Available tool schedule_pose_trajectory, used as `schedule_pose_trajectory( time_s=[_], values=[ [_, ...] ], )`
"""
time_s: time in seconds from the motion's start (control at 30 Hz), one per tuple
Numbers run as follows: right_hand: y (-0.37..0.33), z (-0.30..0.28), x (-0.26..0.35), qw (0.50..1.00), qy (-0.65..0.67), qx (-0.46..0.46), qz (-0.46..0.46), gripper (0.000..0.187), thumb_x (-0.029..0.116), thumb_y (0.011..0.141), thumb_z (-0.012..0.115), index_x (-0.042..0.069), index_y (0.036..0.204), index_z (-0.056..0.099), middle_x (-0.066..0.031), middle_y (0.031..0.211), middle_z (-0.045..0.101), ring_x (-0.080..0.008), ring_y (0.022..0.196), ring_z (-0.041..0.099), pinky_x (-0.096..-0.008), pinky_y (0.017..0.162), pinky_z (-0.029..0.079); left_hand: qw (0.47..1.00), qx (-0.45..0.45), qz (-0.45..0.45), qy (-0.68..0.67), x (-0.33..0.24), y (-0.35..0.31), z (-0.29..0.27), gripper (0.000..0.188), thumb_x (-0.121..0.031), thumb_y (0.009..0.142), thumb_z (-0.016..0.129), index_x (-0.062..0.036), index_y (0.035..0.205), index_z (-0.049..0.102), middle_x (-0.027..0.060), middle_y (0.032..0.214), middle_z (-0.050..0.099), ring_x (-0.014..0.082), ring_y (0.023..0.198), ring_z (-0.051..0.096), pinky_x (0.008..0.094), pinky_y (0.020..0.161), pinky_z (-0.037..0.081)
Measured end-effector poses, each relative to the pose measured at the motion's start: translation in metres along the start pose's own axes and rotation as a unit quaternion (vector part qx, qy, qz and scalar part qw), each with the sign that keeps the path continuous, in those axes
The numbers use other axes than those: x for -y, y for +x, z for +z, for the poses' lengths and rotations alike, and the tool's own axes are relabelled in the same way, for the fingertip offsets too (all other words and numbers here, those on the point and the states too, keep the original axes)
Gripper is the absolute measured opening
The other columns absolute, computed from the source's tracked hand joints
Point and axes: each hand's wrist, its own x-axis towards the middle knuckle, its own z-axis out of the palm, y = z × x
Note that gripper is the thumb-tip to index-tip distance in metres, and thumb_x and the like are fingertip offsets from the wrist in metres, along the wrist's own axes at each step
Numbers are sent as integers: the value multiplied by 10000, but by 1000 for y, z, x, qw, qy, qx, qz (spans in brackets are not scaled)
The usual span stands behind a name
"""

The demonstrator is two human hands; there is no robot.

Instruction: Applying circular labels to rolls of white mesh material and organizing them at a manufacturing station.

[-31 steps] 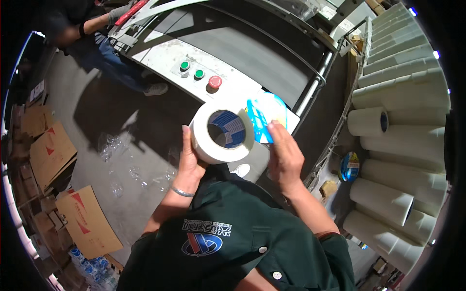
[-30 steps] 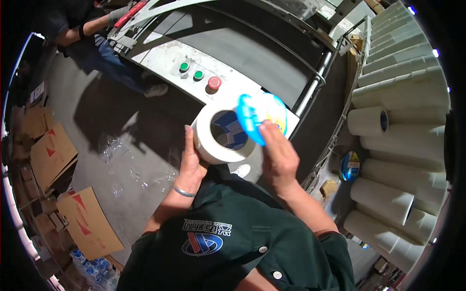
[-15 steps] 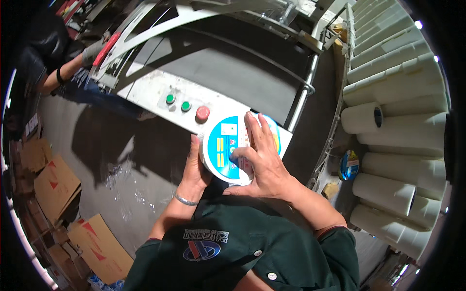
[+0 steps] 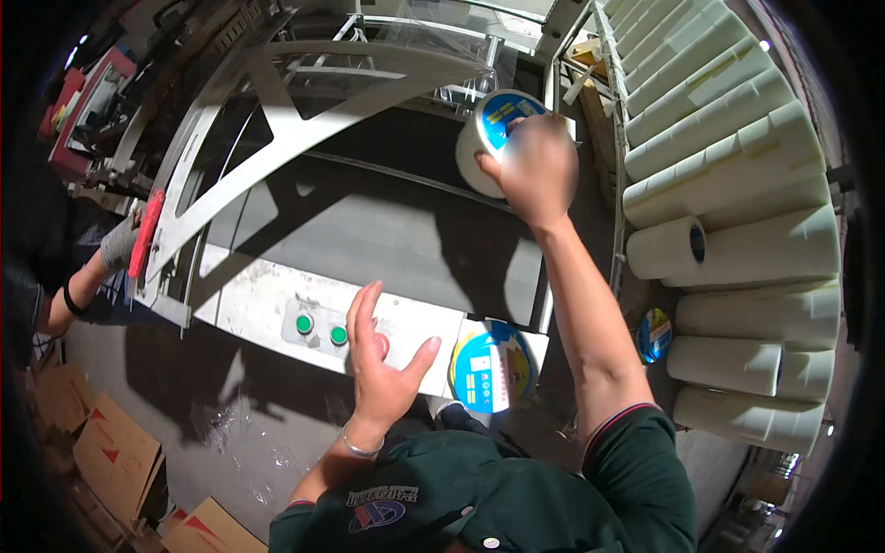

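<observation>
My right hand (image 4: 539, 170) is stretched forward over the far right part of the machine's dark bed (image 4: 387, 221). It grips a white roll (image 4: 479, 170) with a round blue label (image 4: 502, 115) on its end; the hand is blurred and some fingers are hidden. Near me, my left hand (image 4: 383, 382) is raised with fingers and thumb spread, holding nothing, in front of the white control panel (image 4: 249, 286). It partly covers a red button (image 4: 382, 347) beside two green buttons (image 4: 339, 335). Another round blue label (image 4: 489, 373) lies at the panel's right corner.
A white metal frame (image 4: 304, 124) slants over the bed. At left, another person's gloved hand (image 4: 120, 244) holds its red handle (image 4: 147, 235). White rolls (image 4: 737, 240) are stacked along the right. Flattened cardboard boxes (image 4: 115, 452) and clear plastic film (image 4: 230, 424) lie at lower left.
My right hand has carried the labelled roll away from me, forward over the bed. My left hand has let go of it. The label at the panel corner is now uncovered.
</observation>
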Motion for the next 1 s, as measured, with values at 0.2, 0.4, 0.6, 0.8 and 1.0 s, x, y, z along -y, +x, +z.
schedule_pose_trajectory(
  time_s=[0.2, 0.4, 0.6, 0.8, 1.0],
  values=[
    [31, 63, -16, 986, -137, 39, 81, 821, 638, 618, 840, 243, 1309, 643, -223, 1443, 379, -488, 1309, 358, -562, 1067, 407, 997, -3, -64, -47, 24, 15, -25, 787, -85, 801, 787, -3, 1479, 396, 185, 1353, 537, 294, 1250, 533, 401, 1038, 419],
    [29, 49, -60, 982, -116, 105, 106, 1030, 877, 636, 664, 351, 1499, 467, -245, 1661, 81, -580, 1479, 35, -800, 1092, 74, 987, 71, -97, -103, 9, 12, 6, 645, -71, 836, 753, -19, 1423, 489, 113, 1222, 618, 188, 1087, 593, 314, 897, 480],
    [19, -69, -125, 986, -111, -107, 57, 857, 677, 767, 722, 104, 1384, 562, -209, 1471, 471, -391, 1364, 422, -534, 1106, 331, 984, 82, -119, -101, -8, -25, 29, 454, 0, 860, 693, 29, 1300, 584, 102, 1098, 629, 141, 928, 596, 297, 890, 492],
    [-78, -238, -438, 907, -304, -104, 273, 631, 430, 885, 696, -37, 1293, 580, -296, 1215, 649, -415, 1155, 623, -485, 1010, 452, 986, 123, -98, -58, -28, -66, 69, 311, 4, 869, 699, 42, 1174, 648, 72, 981, 660, 124, 881, 617, 277, 844, 505],
    [-117, -308, -372, 954, -84, -26, 287, 523, 390, 885, 692, 15, 1246, 639, -248, 1118, 678, -370, 1072, 643, -457, 913, 492, 981, 189, -31, -21, -82, -95, 115, 221, -23, 909, 691, 37, 1121, 679, 72, 972, 680, 130, 901, 630, 267, 836, 502]
  ],
)
